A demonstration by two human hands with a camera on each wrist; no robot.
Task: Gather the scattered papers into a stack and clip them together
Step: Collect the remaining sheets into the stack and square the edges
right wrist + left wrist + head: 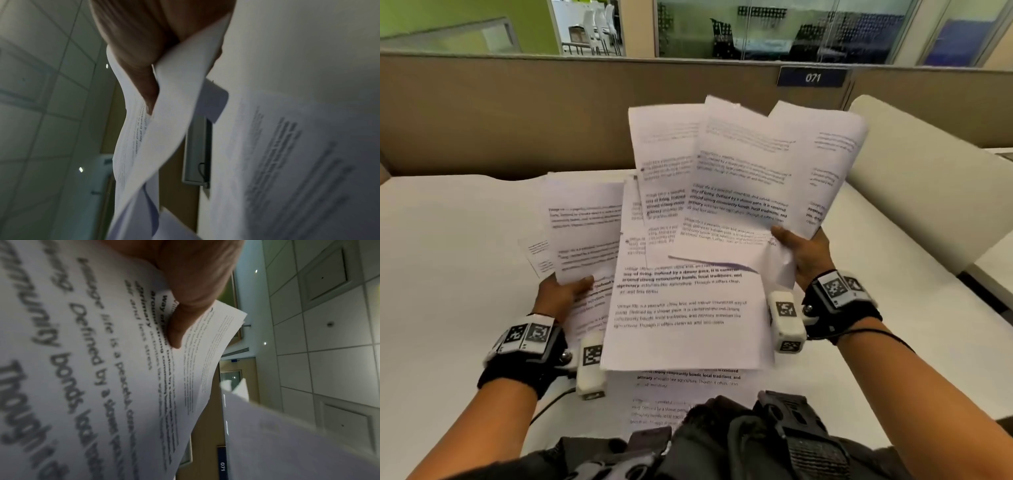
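Several white printed papers (688, 301) are lifted above the white table (448, 260) in a loose, fanned bundle. My left hand (563, 293) pinches the left-hand sheets (102, 353) at their lower edge, thumb on top. My right hand (803, 250) pinches the right-hand sheets (750, 164), which stand up and splay towards the partition. In the right wrist view the thumb presses a curled sheet (168, 113). One more printed sheet (688, 394) lies flat on the table near my body. No clip shows in any view.
A brown partition (517, 113) with a blue "071" plate (812, 77) closes the table's far side. A white rounded divider (914, 171) runs along the right. Black gear (756, 442) on my chest hides the table's near edge.
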